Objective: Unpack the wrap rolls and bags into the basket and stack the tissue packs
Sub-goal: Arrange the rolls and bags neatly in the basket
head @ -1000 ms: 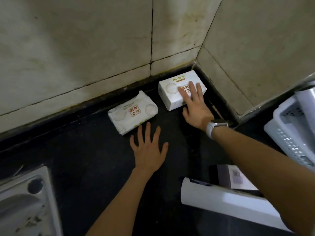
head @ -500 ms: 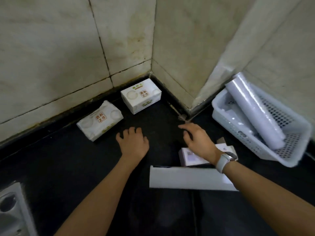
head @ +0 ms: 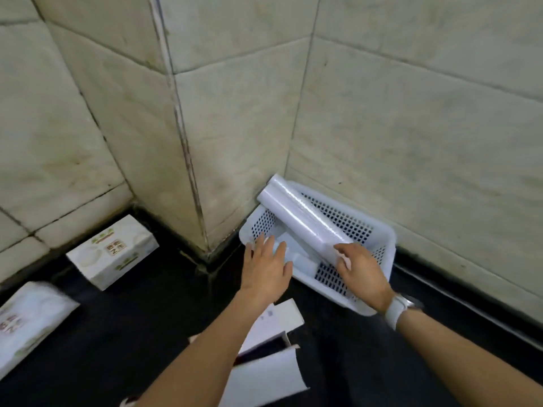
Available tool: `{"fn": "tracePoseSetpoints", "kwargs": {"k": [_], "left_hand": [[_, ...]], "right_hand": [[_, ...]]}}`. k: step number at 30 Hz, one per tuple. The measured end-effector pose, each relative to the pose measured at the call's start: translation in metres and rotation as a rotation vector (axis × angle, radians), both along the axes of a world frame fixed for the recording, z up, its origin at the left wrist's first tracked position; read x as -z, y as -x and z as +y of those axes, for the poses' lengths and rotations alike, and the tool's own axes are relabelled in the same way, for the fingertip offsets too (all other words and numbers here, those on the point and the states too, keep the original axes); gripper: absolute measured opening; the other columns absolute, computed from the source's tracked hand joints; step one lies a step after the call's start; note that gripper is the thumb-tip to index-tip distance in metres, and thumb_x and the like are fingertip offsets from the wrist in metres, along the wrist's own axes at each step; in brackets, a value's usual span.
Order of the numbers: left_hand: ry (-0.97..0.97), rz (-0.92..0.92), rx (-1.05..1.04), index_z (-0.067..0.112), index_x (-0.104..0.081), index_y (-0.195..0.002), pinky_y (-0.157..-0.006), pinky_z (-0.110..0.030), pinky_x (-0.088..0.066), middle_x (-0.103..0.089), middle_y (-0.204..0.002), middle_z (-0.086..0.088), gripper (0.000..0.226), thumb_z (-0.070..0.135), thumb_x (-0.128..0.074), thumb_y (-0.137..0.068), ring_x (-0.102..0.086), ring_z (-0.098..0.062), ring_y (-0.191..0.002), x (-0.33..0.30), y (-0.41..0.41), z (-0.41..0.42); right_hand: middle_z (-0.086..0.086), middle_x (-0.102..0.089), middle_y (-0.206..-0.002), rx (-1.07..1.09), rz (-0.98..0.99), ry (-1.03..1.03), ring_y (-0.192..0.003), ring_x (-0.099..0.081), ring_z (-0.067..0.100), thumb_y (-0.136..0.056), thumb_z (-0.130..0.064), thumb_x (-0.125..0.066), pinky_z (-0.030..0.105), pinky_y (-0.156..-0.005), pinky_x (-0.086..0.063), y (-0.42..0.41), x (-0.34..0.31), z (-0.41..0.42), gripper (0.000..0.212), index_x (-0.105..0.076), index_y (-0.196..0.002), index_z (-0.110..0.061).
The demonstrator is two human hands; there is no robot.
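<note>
Wrap roll lies in basket (between both hands).

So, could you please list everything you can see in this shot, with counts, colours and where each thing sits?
basket: one, white, perforated, on the dark counter in the wall corner at right.
wrap roll: one long, white and glossy, lying slantwise across the basket, far end over the rim.
smaller rolls: white, low in the basket; count unclear.
tissue packs: two, white with green and orange print, lying apart at left, not stacked; the nearer one is blurred.
opened boxes: white cardboard, on the counter between the forearms.
counter: one, black.
wall tiles: pale, stained.
watch: one, white strap, right wrist.
left hand: fingers straight, over the basket's near rim.
right hand: fingers curled at the long roll's near end.
</note>
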State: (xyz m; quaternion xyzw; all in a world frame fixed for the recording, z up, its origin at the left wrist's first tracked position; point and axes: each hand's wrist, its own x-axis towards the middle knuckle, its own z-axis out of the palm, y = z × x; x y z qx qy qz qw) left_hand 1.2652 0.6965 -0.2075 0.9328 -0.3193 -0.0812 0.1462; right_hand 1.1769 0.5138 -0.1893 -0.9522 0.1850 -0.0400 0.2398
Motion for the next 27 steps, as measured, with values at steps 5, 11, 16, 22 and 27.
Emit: {"fn": "tracePoseSetpoints", "kwargs": {"k": [5, 11, 16, 22, 27], "left_hand": [[-0.045, -0.088, -0.059, 0.008, -0.027, -0.141, -0.115, -0.037, 0.008, -0.022, -0.153, -0.015, 0.059, 0.044, -0.025, -0.094, -0.011, -0.025, -0.144, 0.028, -0.001, -0.012], [0.001, -0.199, -0.05, 0.002, -0.061, -0.116, -0.105, -0.05, -0.034, -0.064, -0.121, -0.017, 0.058, 0.04, -0.031, -0.085, -0.059, -0.029, -0.113, 0.021, -0.002, -0.013], [0.011, -0.217, -0.041, 0.007, -0.063, -0.113, -0.1, -0.051, -0.038, -0.066, -0.118, -0.013, 0.052, 0.039, -0.034, -0.083, -0.062, -0.026, -0.107, 0.023, -0.004, -0.014], [0.038, -0.177, -0.064, 0.008, -0.058, -0.119, -0.105, -0.051, -0.03, -0.06, -0.126, -0.015, 0.054, 0.039, -0.031, -0.084, -0.056, -0.029, -0.116, 0.026, -0.004, -0.016], [0.039, -0.182, -0.058, 0.007, -0.058, -0.12, -0.104, -0.054, -0.03, -0.06, -0.126, -0.016, 0.053, 0.037, -0.032, -0.085, -0.056, -0.03, -0.116, 0.026, -0.004, -0.014]], "right_hand": [[0.01, -0.046, -0.127, -0.065, 0.144, 0.142, -0.114, -0.045, 0.027, -0.086, -0.046, -0.049, 0.044, -0.095, -0.044, -0.031, 0.028, -0.022, 0.056, -0.033, -0.132, -0.018], [0.012, -0.047, -0.121, -0.074, 0.112, 0.252, -0.11, -0.042, 0.029, -0.085, -0.046, -0.052, 0.044, -0.094, -0.037, -0.051, 0.047, -0.022, 0.058, -0.036, -0.127, -0.009], [0.015, -0.051, -0.114, -0.069, -0.1, 0.123, -0.1, -0.044, 0.025, -0.08, -0.032, -0.061, 0.033, -0.089, -0.036, -0.044, 0.033, -0.04, 0.057, -0.043, -0.125, -0.003], [0.018, -0.049, -0.116, 0.044, -0.106, 0.172, -0.104, -0.043, 0.032, -0.086, -0.034, -0.056, 0.042, -0.086, -0.036, -0.069, 0.023, -0.068, 0.052, -0.042, -0.126, -0.004], [0.019, -0.048, -0.121, 0.024, -0.013, 0.216, -0.109, -0.042, 0.033, -0.086, -0.033, -0.054, 0.044, -0.089, -0.036, -0.079, 0.03, -0.078, 0.055, -0.036, -0.132, -0.008]]}}
